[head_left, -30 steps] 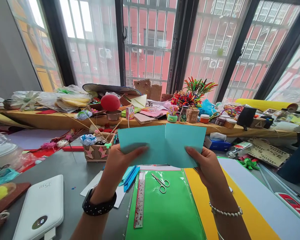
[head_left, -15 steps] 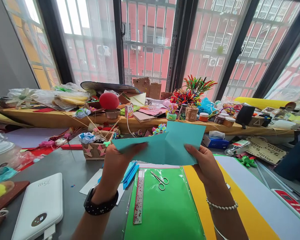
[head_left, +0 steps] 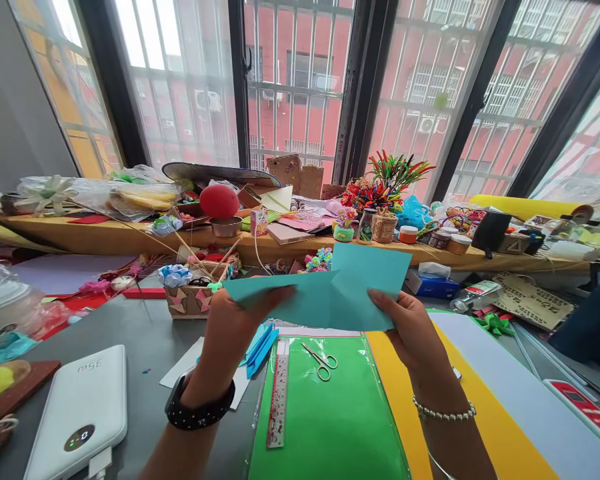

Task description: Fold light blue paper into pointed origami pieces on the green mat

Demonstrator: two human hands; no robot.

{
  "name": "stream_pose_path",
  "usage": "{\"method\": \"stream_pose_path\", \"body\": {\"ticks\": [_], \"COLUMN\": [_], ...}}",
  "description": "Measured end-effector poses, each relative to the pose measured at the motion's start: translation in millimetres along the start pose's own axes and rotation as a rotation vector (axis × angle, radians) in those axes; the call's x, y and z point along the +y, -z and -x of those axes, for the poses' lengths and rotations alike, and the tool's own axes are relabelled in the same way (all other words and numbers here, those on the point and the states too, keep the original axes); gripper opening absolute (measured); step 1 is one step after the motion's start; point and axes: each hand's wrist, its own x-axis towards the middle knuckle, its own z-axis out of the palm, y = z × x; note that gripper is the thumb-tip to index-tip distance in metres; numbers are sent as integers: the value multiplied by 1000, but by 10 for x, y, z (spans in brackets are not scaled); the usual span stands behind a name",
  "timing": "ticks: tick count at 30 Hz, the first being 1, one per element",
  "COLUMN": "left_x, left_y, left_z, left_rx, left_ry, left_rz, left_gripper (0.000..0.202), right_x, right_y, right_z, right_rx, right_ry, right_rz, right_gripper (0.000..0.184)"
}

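Note:
Held up in the air between both hands is a sheet of teal paper (head_left: 350, 293), creased down its middle. My left hand (head_left: 237, 320) pinches its left part, thumb on the near face and the sheet's edge tilted toward me. At the right edge, my right hand (head_left: 403, 317) grips the paper between thumb and fingers. Below the sheet, small scissors (head_left: 323, 365) and a clear patterned ruler (head_left: 279, 397) lie on a green sheet in a plastic sleeve (head_left: 340, 420). Folded blue paper pieces (head_left: 263, 350) rest left of the ruler.
A white power bank (head_left: 80, 407) with a cable lies at the left. Yellow paper (head_left: 445, 427) spreads under my right forearm. Behind stand a cardboard box of craft sticks (head_left: 187, 303), a blue tissue box (head_left: 436, 285) and a cluttered sill (head_left: 300, 250) with a red ball (head_left: 220, 201).
The left part of the paper has tipped very slightly, and my left hand has shifted a little to the left. My right hand keeps its place.

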Motion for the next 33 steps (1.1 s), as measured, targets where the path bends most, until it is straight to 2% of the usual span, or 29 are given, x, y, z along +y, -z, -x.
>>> {"method": "stream_pose_path", "body": {"ticks": [3,5,7,10,13,14,16,17,20,21,23,25,28,31,33], "left_x": [22,24,8,-37,-89,-104,-122,-122,-72,-42,23,72,72,-14,-84], "left_y": [-12,-17,-1,59,79,59,-23,-74,-208,-233,-255,-259,-284,-341,-374], "left_z": [9,8,-10,-70,-111,-106,-63,-29,77,103,137,152,164,179,188], "left_rx": [-18,-23,-29,-126,-265,-291,-301,-272,-88,-75,39,32,37,140,205], "left_ry": [-20,14,115,302,271,260,243,239,220,211,157,151,184,187,128], "left_rz": [9,54,143,387,608,644,658,619,413,388,300,254,267,315,357], "left_gripper": [7,9,10,19,36,42,40,35,16,12,5,2,4,20,29], "right_x": [10,15,16,11,24,38,82,109,185,204,225,227,207,182,182], "right_y": [1,3,7,6,-35,-62,-128,-162,-239,-251,-260,-263,-290,-349,-384], "right_z": [-8,-12,-16,-19,-12,-6,14,27,68,79,93,101,127,176,199], "right_rx": [5,12,19,48,146,180,213,206,124,99,91,124,141,111,115], "right_ry": [-2,6,14,58,121,138,166,179,152,135,111,101,101,83,61], "right_rz": [5,6,10,-3,-22,-29,-51,-68,-50,-23,31,71,91,81,65], "right_gripper": [17,17,17,18,20,22,26,26,26,27,32,37,37,33,32]}}
